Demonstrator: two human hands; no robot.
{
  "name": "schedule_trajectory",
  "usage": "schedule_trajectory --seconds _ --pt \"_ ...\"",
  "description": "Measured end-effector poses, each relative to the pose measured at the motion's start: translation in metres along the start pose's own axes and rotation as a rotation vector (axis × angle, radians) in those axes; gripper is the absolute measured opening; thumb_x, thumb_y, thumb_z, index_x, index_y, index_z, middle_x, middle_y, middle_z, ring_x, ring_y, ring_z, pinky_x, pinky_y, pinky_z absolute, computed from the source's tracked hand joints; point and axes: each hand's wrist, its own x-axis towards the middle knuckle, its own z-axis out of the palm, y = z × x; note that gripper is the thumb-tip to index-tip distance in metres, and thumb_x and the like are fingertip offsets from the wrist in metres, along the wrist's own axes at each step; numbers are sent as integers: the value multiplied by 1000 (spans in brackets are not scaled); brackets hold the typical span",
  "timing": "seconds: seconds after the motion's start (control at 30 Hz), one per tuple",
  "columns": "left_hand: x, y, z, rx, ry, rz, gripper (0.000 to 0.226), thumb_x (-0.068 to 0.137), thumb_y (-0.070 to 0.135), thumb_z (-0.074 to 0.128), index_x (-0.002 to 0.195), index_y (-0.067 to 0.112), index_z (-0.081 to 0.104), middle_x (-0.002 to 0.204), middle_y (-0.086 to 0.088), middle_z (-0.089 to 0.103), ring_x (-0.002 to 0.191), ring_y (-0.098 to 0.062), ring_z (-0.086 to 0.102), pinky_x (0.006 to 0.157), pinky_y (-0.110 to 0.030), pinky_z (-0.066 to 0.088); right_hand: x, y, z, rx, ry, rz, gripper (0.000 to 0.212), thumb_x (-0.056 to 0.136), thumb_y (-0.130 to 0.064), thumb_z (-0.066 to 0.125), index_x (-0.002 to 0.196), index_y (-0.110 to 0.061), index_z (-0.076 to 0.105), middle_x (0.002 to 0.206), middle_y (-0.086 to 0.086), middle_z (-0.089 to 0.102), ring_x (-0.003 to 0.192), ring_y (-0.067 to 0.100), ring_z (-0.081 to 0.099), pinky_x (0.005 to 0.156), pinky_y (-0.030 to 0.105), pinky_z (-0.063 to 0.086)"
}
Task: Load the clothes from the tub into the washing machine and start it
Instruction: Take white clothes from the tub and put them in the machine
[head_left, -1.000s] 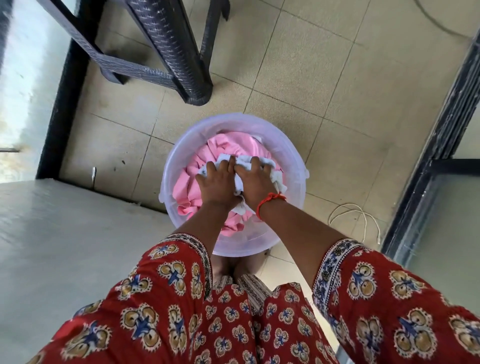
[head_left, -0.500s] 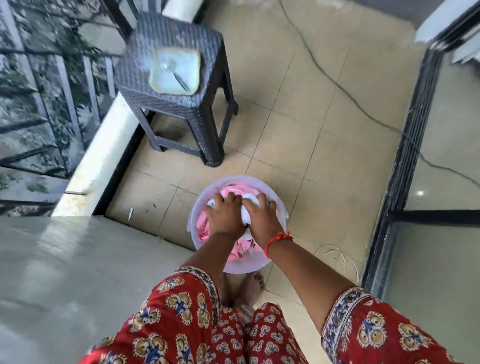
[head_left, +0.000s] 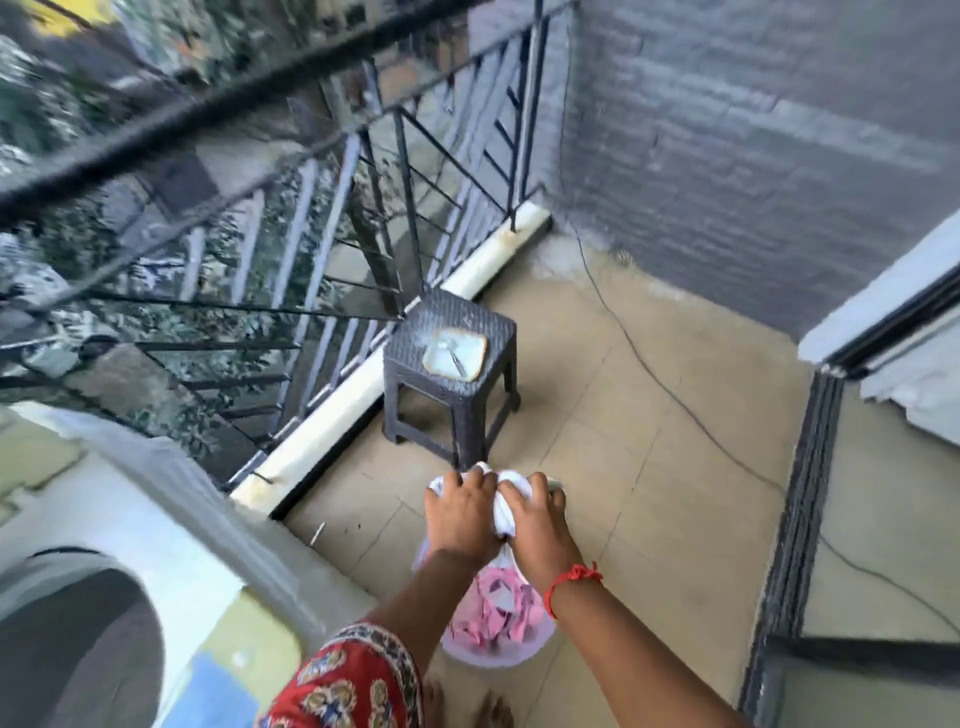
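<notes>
Since a moment ago we have straightened up and lifted the white cloth (head_left: 500, 506) clear of the tub (head_left: 496, 656); our view has swung up from the floor to take in the railing (head_left: 332, 218) and the washing machine (head_left: 156, 561) at lower left. Our left hand (head_left: 460, 514) and right hand (head_left: 535, 522) both grip the white cloth, fingers curled round it, bunched between them above the tub; the frame is blurred, so we cannot tell how much cloth hangs below. We judge the loading barely begun: this looks like the first bundle, and it has not reached the machine; the dark round opening (head_left: 78, 654) shows nothing we can make out inside. The tub on the floor holds a heap of pink clothes (head_left: 493, 610); those remain to be carried over, then the machine started. On the stool (head_left: 449, 374) sits a pale dish (head_left: 454, 352), apart from the work.
</notes>
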Motion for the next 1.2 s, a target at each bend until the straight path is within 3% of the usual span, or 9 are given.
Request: schedule_trajectory --seconds 0.17,0.27,0.33,0.47,0.57,0.77,0.9,1.07,1.2 --pt "-26 -15 -67 -12 147 -94 64 71 47 68 129 27 47 125 5 50 117 -28 45 83 -42 41 5 -44 -55 -70 101 -164 58 81 -18 58 132 -38 40 122 -3 48 108 27 48 97 25 24" --pt "-48 -36 -107 2 248 -183 58 72 44 68 124 27 50 122 4 52 115 -29 47 81 -42 39 9 -81 -84 -49 183 -286 64 78 -14 64 132 -39 40 117 3 44 105 31 51 97 33 39" --pt "-63 -53 -128 13 313 -235 53 73 42 65 121 26 51 120 3 52 115 -29 46 81 -42 39 8 -112 -100 -8 214 -348 59 78 -12 65 127 -37 45 114 5 45 101 33 52 89 40 49" --pt "-107 -104 -153 15 405 -390 55 70 45 66 121 28 51 121 6 51 114 -28 45 81 -42 40 -4 -184 -115 -5 210 -537 49 82 -14 63 123 -37 47 115 6 42 106 34 48 88 44 50" --pt "-142 -145 -158 -2 457 -498 55 71 44 64 122 27 51 120 5 51 115 -28 46 81 -42 40 -13 -238 -108 1 181 -689 54 84 -11 61 130 -34 44 121 7 40 115 34 40 94 45 47" --pt "-226 -235 -144 -23 501 -733 55 64 51 68 112 28 54 111 7 55 106 -28 51 76 -43 40 -53 -348 -66 54 96 -918 62 77 0 61 131 -27 47 118 13 43 109 39 46 97 49 47" --pt "-286 -287 -129 -28 502 -838 57 68 54 67 116 29 52 114 9 54 109 -26 48 78 -42 38 -92 -412 -34 27 1 -1003 61 84 -4 55 139 -27 43 126 14 39 120 39 37 102 49 42" --pt "-345 -342 -105 -35 504 -928 58 66 53 68 115 27 54 112 8 54 106 -26 49 78 -42 40 -130 -476 7 9 -52 -1066 60 82 -4 56 138 -26 46 125 17 42 114 41 42 99 49 44" --pt "-375 -374 -90 -57 501 -971 61 65 52 70 117 25 55 115 6 54 109 -27 49 81 -43 41 -151 -511 32 -18 -111 -1090 62 82 -2 56 140 -24 46 132 19 40 120 41 39 104 46 38"
